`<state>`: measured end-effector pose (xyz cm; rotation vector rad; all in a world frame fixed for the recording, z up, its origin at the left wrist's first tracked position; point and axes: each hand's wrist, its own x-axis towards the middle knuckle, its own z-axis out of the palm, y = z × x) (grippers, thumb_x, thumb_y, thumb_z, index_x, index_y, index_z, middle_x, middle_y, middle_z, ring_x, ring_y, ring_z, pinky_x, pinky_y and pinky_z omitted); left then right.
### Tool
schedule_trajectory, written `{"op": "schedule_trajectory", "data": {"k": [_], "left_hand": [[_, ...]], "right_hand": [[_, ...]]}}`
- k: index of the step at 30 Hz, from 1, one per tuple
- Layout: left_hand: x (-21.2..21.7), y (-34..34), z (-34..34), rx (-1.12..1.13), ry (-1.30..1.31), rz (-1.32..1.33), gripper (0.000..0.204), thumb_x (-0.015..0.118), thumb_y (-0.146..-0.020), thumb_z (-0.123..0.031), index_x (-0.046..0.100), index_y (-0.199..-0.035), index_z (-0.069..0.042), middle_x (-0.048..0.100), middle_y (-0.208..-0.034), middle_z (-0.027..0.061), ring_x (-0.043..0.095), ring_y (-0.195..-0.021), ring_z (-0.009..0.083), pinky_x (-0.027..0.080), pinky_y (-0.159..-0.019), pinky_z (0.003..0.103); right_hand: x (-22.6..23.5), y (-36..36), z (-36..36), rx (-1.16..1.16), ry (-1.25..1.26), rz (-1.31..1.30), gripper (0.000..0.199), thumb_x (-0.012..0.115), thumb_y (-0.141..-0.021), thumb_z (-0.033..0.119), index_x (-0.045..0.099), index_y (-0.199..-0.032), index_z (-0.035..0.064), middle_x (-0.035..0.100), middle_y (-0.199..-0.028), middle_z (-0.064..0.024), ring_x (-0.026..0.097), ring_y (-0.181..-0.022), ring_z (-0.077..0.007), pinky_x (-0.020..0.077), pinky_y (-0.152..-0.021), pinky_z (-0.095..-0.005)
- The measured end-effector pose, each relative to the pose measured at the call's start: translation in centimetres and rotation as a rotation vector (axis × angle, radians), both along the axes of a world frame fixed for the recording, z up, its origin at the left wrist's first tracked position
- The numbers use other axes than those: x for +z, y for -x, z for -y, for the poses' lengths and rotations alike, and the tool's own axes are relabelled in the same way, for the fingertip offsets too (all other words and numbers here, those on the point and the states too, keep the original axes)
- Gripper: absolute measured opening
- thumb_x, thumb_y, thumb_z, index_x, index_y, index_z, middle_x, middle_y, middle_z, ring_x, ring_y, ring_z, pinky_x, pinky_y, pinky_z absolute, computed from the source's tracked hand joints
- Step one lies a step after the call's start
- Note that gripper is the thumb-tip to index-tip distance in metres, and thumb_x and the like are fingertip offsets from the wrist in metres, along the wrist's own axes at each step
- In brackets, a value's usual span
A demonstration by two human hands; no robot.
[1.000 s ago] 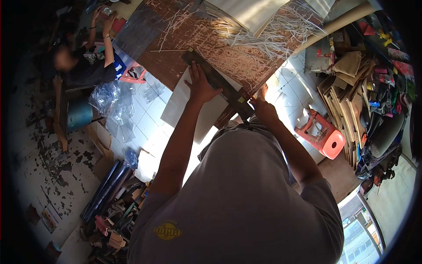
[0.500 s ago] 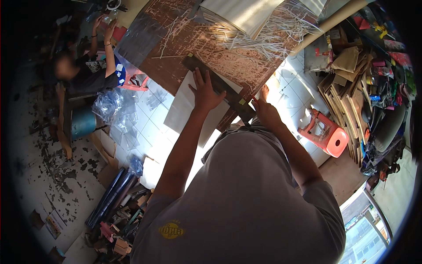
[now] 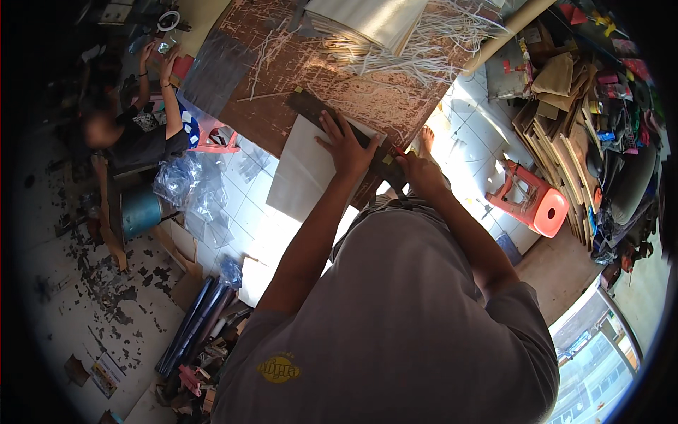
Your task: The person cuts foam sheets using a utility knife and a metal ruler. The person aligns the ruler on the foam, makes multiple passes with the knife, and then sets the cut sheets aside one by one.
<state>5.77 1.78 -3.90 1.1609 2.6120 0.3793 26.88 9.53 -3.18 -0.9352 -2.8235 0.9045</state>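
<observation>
The left hand (image 3: pixel 346 145) lies flat with fingers spread, palm pressing down on a long dark straightedge (image 3: pixel 339 134) that runs slantwise across a white sheet (image 3: pixel 304 173) on the scarred brown worktable (image 3: pixel 282 85). Just beside it, toward the person's body and to the right, the right hand (image 3: pixel 422 168) is curled closed around something with a small red end, probably a knife, held at the near end of the straightedge; the tool itself is too hidden to name for sure. The sheet lies under and to the left of the pressing hand, its lower part hanging past the table edge. To cut well here, the spread hand should keep its weight even along the straightedge, fingertips clear of the cutting edge, while the blade runs tight against the guide in one steady pull. Beyond the hands, white offcut strips (image 3: pixel 395 46) litter the tabletop beside a stack of pale sheets (image 3: pixel 367 18).
</observation>
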Motion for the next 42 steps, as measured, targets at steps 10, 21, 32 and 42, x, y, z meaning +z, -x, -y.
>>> {"op": "schedule_trajectory", "data": {"k": [10, 21, 32, 42], "left_hand": [[0.3, -0.1, -0.1, 0.002, 0.004, 0.007, 0.131, 0.074, -0.083, -0.069, 0.006, -0.165, 0.005, -0.011, -0.171, 0.0316, -0.009, -0.161, 0.0455, 0.003, -0.115, 0.082], [-0.3, 0.0, 0.4, -0.021, 0.044, -0.012, 0.126, 0.072, -0.086, -0.067, 0.006, -0.165, 0.006, -0.012, -0.171, 0.0321, -0.010, -0.161, 0.0465, 0.002, -0.115, 0.082], [-0.3, -0.1, 0.4, -0.040, 0.022, -0.018, 0.117, 0.070, -0.090, -0.060, 0.009, -0.164, 0.006, -0.011, -0.172, 0.0314, -0.010, -0.161, 0.0467, 0.002, -0.114, 0.082], [-0.7, -0.1, 1.0, -0.050, -0.032, -0.031, 0.116, 0.072, -0.089, -0.057, 0.010, -0.164, 0.005, -0.008, -0.172, 0.0309, -0.008, -0.161, 0.0464, 0.003, -0.114, 0.083]], "right_hand": [[-3.2, 0.1, 0.0, 0.075, -0.293, -0.053, 0.037, 0.053, -0.110, 0.037, 0.055, -0.098, 0.0018, 0.065, -0.064, -0.0122, 0.071, -0.058, -0.0300, 0.0551, -0.048, -0.0414], [-3.0, 0.0, 0.4, -0.055, -0.133, -0.045, 0.042, 0.053, -0.109, 0.044, 0.057, -0.094, 0.0043, 0.068, -0.064, -0.0146, 0.072, -0.060, -0.0332, 0.0560, -0.051, -0.0446], [-1.0, 0.2, -1.6, -0.036, -0.079, 0.064, 0.043, 0.052, -0.109, 0.045, 0.059, -0.097, 0.0047, 0.071, -0.076, -0.0182, 0.073, -0.071, -0.0363, 0.0572, -0.061, -0.0504], [-0.3, -0.1, -1.6, -0.033, 0.029, 0.063, 0.043, 0.046, -0.111, 0.044, 0.059, -0.104, 0.0035, 0.070, -0.076, -0.0204, 0.072, -0.072, -0.0406, 0.0560, -0.064, -0.0519]]}}
